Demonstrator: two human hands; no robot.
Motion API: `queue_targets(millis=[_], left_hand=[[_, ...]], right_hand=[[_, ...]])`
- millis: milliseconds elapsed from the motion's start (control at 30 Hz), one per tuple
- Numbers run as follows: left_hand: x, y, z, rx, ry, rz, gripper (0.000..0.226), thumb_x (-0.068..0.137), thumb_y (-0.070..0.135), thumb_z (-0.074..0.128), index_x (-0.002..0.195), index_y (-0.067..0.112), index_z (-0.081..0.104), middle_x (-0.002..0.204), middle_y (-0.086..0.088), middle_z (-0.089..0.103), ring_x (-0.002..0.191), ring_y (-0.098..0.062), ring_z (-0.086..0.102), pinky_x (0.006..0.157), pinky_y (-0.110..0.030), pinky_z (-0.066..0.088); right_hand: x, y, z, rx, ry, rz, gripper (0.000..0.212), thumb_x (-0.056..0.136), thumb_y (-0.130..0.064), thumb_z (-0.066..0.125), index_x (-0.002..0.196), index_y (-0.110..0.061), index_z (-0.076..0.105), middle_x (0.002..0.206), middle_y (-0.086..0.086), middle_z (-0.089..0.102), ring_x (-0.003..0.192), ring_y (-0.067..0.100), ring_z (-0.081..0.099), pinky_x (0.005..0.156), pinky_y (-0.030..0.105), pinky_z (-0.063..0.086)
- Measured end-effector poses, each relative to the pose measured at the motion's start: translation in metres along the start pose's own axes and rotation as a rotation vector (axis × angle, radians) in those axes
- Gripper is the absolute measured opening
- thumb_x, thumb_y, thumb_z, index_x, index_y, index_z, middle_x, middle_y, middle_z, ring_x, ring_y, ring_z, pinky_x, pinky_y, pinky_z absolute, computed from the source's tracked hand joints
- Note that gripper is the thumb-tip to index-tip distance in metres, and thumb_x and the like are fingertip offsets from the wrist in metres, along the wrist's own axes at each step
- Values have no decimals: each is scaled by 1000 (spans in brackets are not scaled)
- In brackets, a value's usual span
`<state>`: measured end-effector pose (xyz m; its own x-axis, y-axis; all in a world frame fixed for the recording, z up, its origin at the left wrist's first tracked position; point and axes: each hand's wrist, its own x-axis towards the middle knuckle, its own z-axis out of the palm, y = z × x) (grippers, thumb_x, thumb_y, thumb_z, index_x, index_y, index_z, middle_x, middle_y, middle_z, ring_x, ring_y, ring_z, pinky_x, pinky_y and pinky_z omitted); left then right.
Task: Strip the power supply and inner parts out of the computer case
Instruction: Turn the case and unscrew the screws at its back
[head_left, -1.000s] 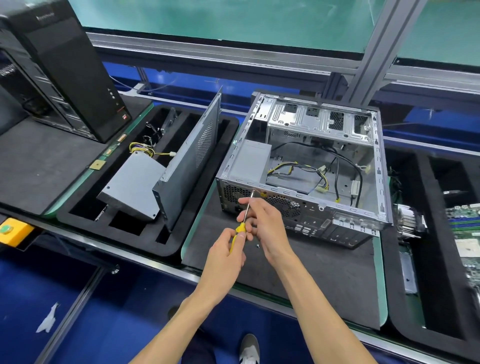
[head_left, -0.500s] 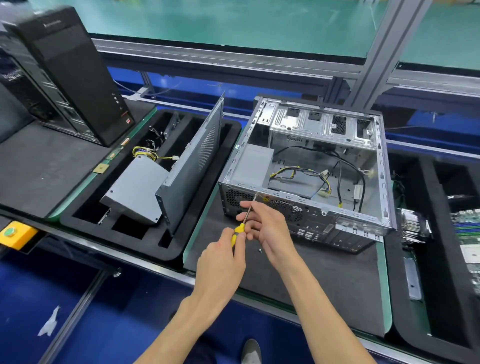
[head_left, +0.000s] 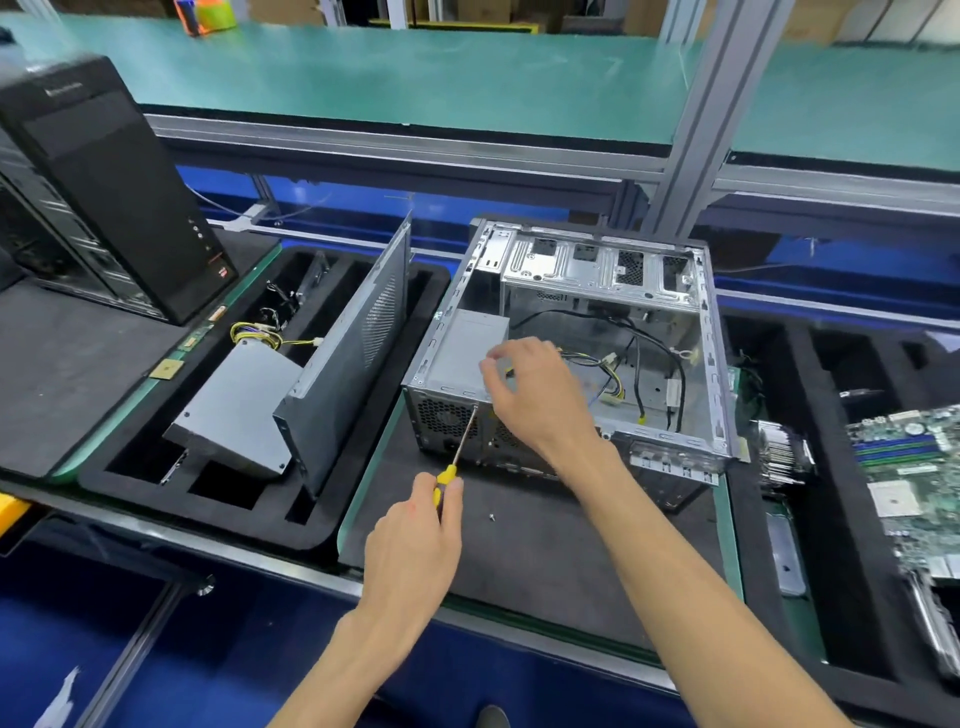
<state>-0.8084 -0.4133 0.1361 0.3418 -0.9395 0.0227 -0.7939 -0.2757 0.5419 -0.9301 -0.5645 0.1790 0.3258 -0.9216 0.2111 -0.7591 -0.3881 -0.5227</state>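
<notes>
Screwdriver at open computer case, power supply still inside

Left hand (head_left: 415, 535) grips screwdriver (head_left: 457, 457), shaft slanting up-right, tip at computer case (head_left: 717, 395) rear panel; right hand (head_left: 535, 395), fingers curled, over power supply (head_left: 462, 353) in case's near-left corner; grasp cannot be told. Loose screw (head_left: 491, 517) on mat. Black tower (head_left: 104, 187) lettering illegible.

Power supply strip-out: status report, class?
Left hand grips screwdriver at case rear. Right hand over power supply, still seated. Loose screw on mat.

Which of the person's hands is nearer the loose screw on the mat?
Left. The left hand, gripping the screwdriver, sits beside the loose screw; the right hand is over the case.
</notes>
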Motion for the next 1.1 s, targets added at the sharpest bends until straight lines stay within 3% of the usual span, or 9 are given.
queue_targets(millis=[33, 100, 200, 267, 333, 567, 900, 967, 1100], left_hand=[[1, 1, -1, 68, 3, 5, 34, 104, 50, 28, 87, 23, 39, 56, 6, 49, 53, -19, 47, 51, -34, 28], [2, 3, -3, 178, -3, 16, 33, 105, 50, 24, 92, 22, 38, 61, 6, 52, 63, -26, 58, 55, -35, 32], [4, 8, -3, 264, -49, 17, 33, 106, 49, 21, 95, 22, 37, 71, 0, 64, 74, -29, 66, 58, -35, 34], [7, 9, -3, 191, -83, 7, 34, 106, 47, 21, 93, 21, 38, 71, -1, 62, 72, -28, 64, 57, -36, 34], [10, 7, -3, 56, -106, -5, 35, 106, 45, 25, 86, 20, 39, 65, 1, 57, 62, -22, 57, 52, -32, 31], [13, -5, -3, -300, -176, -41, 43, 105, 44, 36, 70, 19, 32, 47, 10, 32, 47, -12, 28, 45, -25, 24], [14, -5, -6, -387, -216, -47, 44, 105, 42, 37, 74, 12, 35, 65, -2, 31, 57, -13, 25, 53, -27, 26], [15, -3, -7, -414, -249, -86, 43, 106, 42, 36, 74, 13, 35, 62, -1, 31, 56, -15, 26, 53, -30, 27], [15, 3, -12, -719, -399, -299, 42, 106, 45, 37, 75, 16, 35, 52, 4, 24, 41, -12, 18, 41, -21, 17]], right_hand=[[4, 0, 5, -46, -94, 23, 40, 105, -43, 41, 133, -19, 57, 130, 1, 61, 120, 23, 53, 91, 39, 47], [4, 0, 17, -178, -146, 12, 46, 106, -47, 32, 143, -22, 42, 131, 7, 59, 107, 33, 63, 80, 42, 49], [-2, 1, 27, -325, -82, -62, 50, 107, -48, 24, 152, -28, 30, 96, 11, 70, 79, 35, 68, 58, 38, 39], [0, 3, 25, -371, -105, -80, 52, 107, -49, 19, 157, -34, 21, 79, 10, 68, 72, 34, 65, 54, 36, 29], [2, 2, 23, -386, -133, -83, 53, 107, -50, 17, 159, -37, 17, 75, 9, 66, 71, 33, 63, 56, 36, 30], [2, 0, 19, -378, -149, -74, 51, 108, -47, 19, 159, -38, 19, 60, 2, 47, 65, 33, 58, 58, 37, 39], [2, 0, 21, -414, -124, -79, 52, 107, -48, 22, 158, -38, 24, 57, 1, 45, 62, 30, 59, 56, 36, 42], [2, -1, 21, -419, -123, -77, 52, 107, -48, 22, 158, -38, 25, 56, 0, 44, 61, 30, 59, 56, 36, 43], [1, -1, 20, -428, -124, -80, 52, 107, -49, 22, 158, -37, 24, 56, 0, 46, 61, 29, 60, 57, 36, 47]])
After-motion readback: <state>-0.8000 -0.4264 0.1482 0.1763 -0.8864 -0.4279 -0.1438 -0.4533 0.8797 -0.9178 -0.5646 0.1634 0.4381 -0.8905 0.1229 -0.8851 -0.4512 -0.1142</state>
